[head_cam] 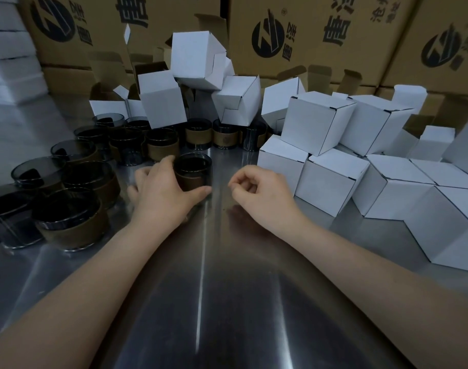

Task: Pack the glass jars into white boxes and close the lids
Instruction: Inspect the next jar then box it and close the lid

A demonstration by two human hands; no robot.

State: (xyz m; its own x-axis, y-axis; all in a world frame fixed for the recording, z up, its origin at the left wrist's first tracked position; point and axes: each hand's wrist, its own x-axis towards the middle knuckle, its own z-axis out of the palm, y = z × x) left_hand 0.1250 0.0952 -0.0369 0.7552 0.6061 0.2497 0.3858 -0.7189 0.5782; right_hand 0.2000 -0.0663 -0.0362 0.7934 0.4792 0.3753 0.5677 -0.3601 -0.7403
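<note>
Head cam: left hand (158, 190) wrapped round smoked-glass jar (192, 171) w/ brown band, thumb on near side, fingers on far-left side. Jar stands upright on steel table (227, 288). Right hand (256, 190) just right of jar, fingers loosely curled, empty. Jar prob. rigid, heavy-ish, slick glass, chips if knocked. Band likely gives better friction, so grip there, not the rim. Unpacked jars (89, 179) left of and behind it, open white boxes (161, 102) behind it, closed boxes (331, 179) to its right.
</note>
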